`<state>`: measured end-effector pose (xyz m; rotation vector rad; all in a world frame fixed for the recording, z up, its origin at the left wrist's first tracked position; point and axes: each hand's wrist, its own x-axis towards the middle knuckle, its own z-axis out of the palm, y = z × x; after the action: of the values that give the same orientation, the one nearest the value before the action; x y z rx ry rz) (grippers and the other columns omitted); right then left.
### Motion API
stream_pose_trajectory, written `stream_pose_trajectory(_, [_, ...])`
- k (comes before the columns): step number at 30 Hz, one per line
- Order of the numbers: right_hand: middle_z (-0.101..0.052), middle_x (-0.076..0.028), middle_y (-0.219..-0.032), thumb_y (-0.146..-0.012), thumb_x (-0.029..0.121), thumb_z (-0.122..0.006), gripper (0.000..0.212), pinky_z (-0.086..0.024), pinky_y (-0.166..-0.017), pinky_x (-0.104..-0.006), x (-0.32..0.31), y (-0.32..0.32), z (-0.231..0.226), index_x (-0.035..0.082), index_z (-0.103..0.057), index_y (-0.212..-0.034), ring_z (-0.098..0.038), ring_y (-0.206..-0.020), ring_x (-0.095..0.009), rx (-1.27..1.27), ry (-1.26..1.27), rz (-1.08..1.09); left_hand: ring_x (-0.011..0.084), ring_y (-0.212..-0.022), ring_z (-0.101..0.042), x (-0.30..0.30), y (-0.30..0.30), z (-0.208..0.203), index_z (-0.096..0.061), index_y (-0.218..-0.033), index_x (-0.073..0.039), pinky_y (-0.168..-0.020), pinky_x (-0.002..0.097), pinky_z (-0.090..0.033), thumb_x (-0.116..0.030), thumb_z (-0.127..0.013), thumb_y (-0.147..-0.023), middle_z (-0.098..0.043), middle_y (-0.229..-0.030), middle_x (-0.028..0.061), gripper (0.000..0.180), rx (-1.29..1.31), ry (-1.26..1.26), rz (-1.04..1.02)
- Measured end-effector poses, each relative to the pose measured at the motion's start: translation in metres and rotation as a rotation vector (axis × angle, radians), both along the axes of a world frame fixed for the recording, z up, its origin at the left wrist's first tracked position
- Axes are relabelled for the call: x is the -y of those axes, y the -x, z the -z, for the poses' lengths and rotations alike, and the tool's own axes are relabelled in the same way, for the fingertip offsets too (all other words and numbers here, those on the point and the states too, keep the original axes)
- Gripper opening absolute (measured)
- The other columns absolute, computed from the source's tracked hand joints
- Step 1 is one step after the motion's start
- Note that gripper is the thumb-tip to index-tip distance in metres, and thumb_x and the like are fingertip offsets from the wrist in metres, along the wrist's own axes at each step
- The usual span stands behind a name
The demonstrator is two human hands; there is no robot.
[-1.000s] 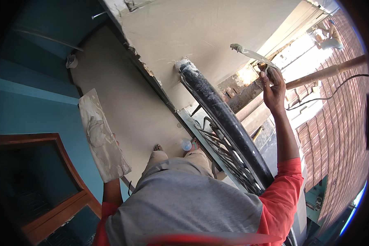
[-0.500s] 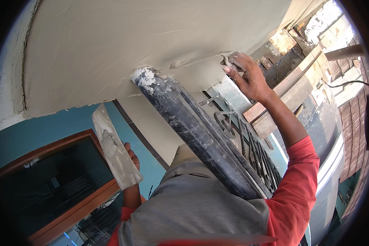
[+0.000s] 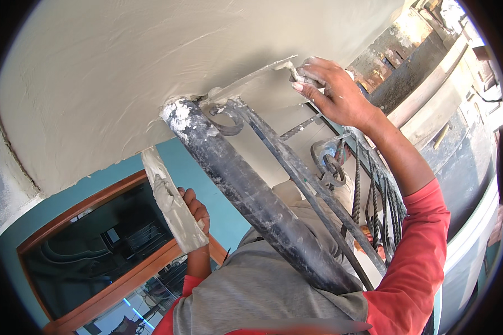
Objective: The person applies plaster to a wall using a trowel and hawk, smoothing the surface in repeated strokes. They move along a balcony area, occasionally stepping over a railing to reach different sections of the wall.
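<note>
My right hand [image 3: 338,92] is closed around the handle of a plastering trowel [image 3: 251,78]. The trowel's long, thin blade is edge-on against the grey plastered wall [image 3: 123,67], just above the top of a dark round handrail [image 3: 229,178]. Lower on the left, my left hand [image 3: 195,206] grips a narrow, plaster-smeared board [image 3: 173,215] from behind, its fingers curled at the edge. A small lump of wet plaster sits on the board's face.
The handrail slopes from the wall down to my waist, with iron bars and scrolls [image 3: 330,167] beside it. A wood-framed dark window [image 3: 100,234] lies below left in a teal wall [image 3: 179,162]. Planks [image 3: 430,106] stand beyond my right forearm.
My right hand and the trowel have shifted slightly left and up, with the blade now plainly showing along the wall. The view has turned, and the board appears farther right.
</note>
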<state>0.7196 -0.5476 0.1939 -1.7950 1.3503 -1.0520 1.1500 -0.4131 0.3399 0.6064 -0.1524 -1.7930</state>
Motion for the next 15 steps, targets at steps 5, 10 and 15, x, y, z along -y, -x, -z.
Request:
stream_pose_trajectory(5, [-0.070, -0.023, -0.131, -0.106, 0.039, -0.065, 0.048, -0.044, -0.115, -0.0507, 0.001, -0.010, 0.001, -0.001, -0.070, -0.131, -0.059, -0.135, -0.042, -0.027, 0.024, 0.022, 0.0098, -0.059, -0.040, 0.001, 0.001, -0.003, -0.055, -0.123, 0.005, -0.052, 0.0293, -0.037, -0.019, -0.054, -0.112, -0.042, -0.086, 0.0025, 0.027, 0.058, -0.023, -0.002])
stream_pose_trajectory(10, [-0.070, -0.023, -0.131, -0.105, 0.040, -0.065, 0.048, -0.045, -0.115, -0.0504, 0.009, -0.015, -0.002, -0.001, -0.070, -0.131, -0.059, -0.133, -0.042, -0.013, 0.033, -0.004, 0.0092, -0.059, -0.040, 0.001, 0.000, -0.005, -0.055, -0.123, 0.004, -0.052, 0.0290, -0.037, -0.020, -0.055, -0.112, -0.042, -0.085, 0.0019, 0.027, 0.061, -0.029, 0.003])
stream_pose_trajectory(15, [-0.070, -0.024, -0.129, -0.106, 0.039, -0.063, 0.047, -0.048, -0.112, -0.0508, 0.008, -0.018, -0.009, -0.001, -0.070, -0.129, -0.061, -0.130, -0.042, -0.021, 0.028, -0.013, 0.0092, -0.059, -0.039, -0.004, 0.000, -0.008, -0.056, -0.124, 0.003, -0.053, 0.0285, -0.036, -0.021, -0.054, -0.112, -0.042, -0.086, 0.0016, 0.027, 0.055, -0.049, -0.015])
